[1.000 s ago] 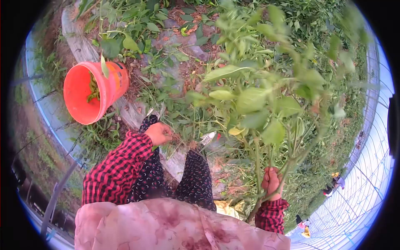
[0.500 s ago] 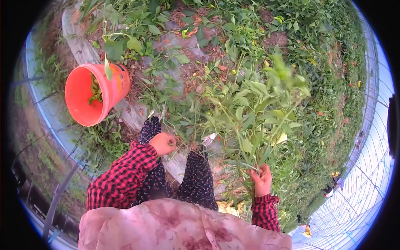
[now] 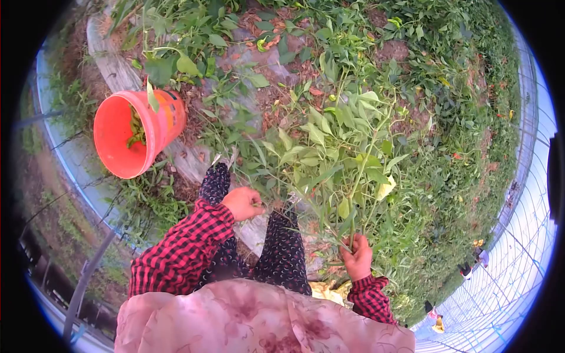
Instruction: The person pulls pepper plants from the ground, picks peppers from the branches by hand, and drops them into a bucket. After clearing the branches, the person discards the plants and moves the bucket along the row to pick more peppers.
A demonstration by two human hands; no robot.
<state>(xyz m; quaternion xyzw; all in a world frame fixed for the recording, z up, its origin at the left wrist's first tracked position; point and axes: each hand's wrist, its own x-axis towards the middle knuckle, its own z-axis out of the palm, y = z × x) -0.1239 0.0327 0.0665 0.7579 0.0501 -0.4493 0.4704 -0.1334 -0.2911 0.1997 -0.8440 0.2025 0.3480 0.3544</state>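
My right hand [image 3: 356, 257] grips a leafy pepper plant [image 3: 362, 165] by its lower stem, with the branches spreading upward and away from me. Pale undersides of leaves show, and one yellowish leaf hangs on the right side. My left hand [image 3: 244, 204] is closed in a pinch over my lower leg, left of the plant. Whatever its fingertips hold is too small to make out. An orange-red bucket [image 3: 168, 120] lies tilted toward me at the left, with several green peppers [image 3: 136, 130] inside.
Pepper plants [image 3: 447, 70] crowd the right side and far ground. Dry leaves and plastic mulch [image 3: 271, 67] cover the soil ahead. A yellowish sack [image 3: 331, 292] lies by my right leg. Other people [image 3: 474, 263] are far off at the right, beside the greenhouse wall [image 3: 506, 294].
My right hand has moved slightly left, and the plant's top has swung left. My left hand has shifted right, toward the plant. The bucket stays in place.
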